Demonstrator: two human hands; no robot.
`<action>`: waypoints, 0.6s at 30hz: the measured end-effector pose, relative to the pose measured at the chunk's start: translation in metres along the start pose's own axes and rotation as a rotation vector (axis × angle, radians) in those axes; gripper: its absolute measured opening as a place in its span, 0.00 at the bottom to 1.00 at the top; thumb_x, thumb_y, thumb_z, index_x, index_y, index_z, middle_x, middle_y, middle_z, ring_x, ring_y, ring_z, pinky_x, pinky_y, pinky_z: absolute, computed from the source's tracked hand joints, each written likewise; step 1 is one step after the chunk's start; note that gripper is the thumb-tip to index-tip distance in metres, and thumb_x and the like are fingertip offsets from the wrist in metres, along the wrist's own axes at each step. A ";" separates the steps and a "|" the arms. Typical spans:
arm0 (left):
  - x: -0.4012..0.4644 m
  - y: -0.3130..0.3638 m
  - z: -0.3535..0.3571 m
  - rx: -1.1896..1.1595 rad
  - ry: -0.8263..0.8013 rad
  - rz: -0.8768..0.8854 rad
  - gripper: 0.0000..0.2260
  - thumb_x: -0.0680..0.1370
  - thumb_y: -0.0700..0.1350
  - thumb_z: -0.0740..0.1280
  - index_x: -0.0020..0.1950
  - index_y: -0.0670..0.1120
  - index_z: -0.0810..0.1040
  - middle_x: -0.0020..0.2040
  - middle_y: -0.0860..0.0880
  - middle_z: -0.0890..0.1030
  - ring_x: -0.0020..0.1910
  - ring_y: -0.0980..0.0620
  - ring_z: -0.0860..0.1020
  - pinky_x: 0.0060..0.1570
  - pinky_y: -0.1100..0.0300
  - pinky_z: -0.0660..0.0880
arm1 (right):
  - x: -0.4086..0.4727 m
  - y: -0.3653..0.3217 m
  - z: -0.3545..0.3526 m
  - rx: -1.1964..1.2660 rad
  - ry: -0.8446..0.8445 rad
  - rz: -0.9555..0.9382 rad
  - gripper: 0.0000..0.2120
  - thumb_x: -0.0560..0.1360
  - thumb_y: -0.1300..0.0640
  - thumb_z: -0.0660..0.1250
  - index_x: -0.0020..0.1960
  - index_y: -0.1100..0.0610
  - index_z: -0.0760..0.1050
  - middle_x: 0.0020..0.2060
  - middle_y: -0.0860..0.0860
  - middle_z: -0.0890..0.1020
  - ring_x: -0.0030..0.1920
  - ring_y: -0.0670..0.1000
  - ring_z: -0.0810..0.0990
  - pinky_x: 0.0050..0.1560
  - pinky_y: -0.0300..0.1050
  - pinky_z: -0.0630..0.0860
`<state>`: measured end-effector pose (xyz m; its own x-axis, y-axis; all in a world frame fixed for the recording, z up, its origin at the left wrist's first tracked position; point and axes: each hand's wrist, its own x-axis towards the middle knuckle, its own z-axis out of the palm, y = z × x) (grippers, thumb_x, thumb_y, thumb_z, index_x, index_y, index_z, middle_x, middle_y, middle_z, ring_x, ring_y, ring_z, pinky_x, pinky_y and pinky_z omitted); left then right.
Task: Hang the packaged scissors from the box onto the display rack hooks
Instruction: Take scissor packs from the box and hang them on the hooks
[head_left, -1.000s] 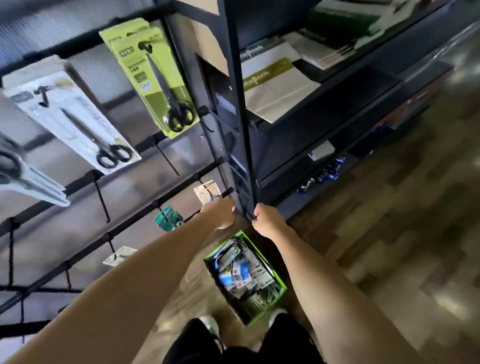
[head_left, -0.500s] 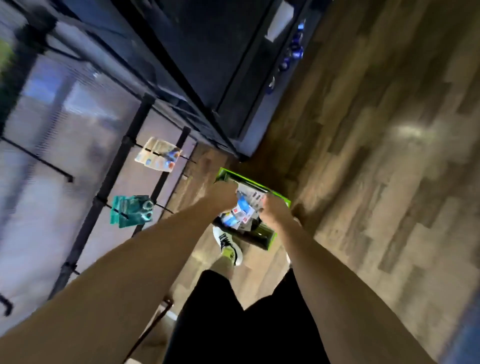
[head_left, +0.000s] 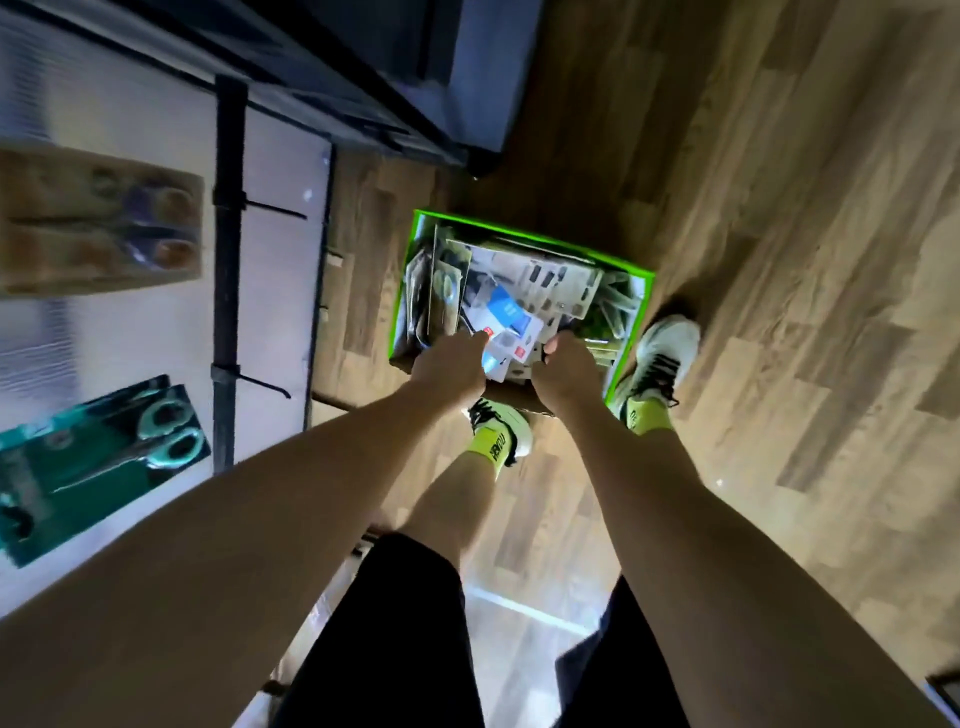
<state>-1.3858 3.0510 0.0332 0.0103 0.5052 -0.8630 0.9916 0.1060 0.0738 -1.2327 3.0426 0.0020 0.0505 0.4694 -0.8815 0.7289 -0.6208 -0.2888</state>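
A green-rimmed cardboard box (head_left: 524, 238) stands on the floor between the rack and my feet, filled with several packaged scissors. Both hands are down inside it. My left hand (head_left: 449, 366) pinches the left edge of a white and blue scissors pack (head_left: 511, 322) lying on top. My right hand (head_left: 563, 376) curls its fingers round the pack's right edge. On the display rack at the left, two black hooks (head_left: 270, 210) (head_left: 262, 384) stick out bare. A teal scissors pack (head_left: 104, 457) and a brown one (head_left: 98, 218) hang there.
The rack's black upright post (head_left: 228, 291) runs down the left side. A dark shelving unit's base (head_left: 415, 78) stands behind the box. My feet in pale shoes (head_left: 660, 358) stand on the wooden floor beside the box.
My view has tipped down from the rack to the box. Both hands dropped from the shelf post into the box and took hold of the white and blue pack.
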 end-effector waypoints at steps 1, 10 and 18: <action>0.013 -0.001 0.010 0.013 -0.024 0.004 0.18 0.77 0.40 0.59 0.67 0.47 0.69 0.58 0.45 0.76 0.60 0.44 0.76 0.53 0.48 0.75 | 0.014 0.004 0.012 0.033 0.006 0.011 0.14 0.76 0.64 0.63 0.61 0.61 0.72 0.57 0.57 0.79 0.58 0.58 0.78 0.42 0.40 0.65; 0.102 -0.010 0.066 0.322 0.037 0.286 0.20 0.78 0.36 0.62 0.69 0.46 0.67 0.64 0.46 0.73 0.58 0.45 0.76 0.51 0.52 0.76 | 0.103 0.038 0.091 0.118 0.047 0.132 0.16 0.77 0.63 0.62 0.63 0.65 0.68 0.59 0.63 0.75 0.60 0.62 0.76 0.53 0.50 0.74; 0.154 -0.015 0.075 0.382 0.107 0.414 0.26 0.76 0.31 0.62 0.72 0.46 0.63 0.76 0.46 0.60 0.63 0.43 0.73 0.48 0.53 0.76 | 0.142 0.052 0.122 0.252 -0.022 0.140 0.17 0.78 0.56 0.65 0.64 0.62 0.70 0.58 0.58 0.79 0.58 0.58 0.78 0.45 0.40 0.65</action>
<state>-1.3896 3.0627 -0.1382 0.4145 0.5245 -0.7437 0.8839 -0.4266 0.1917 -1.2710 3.0007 -0.1837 0.1215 0.3563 -0.9264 0.5233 -0.8161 -0.2452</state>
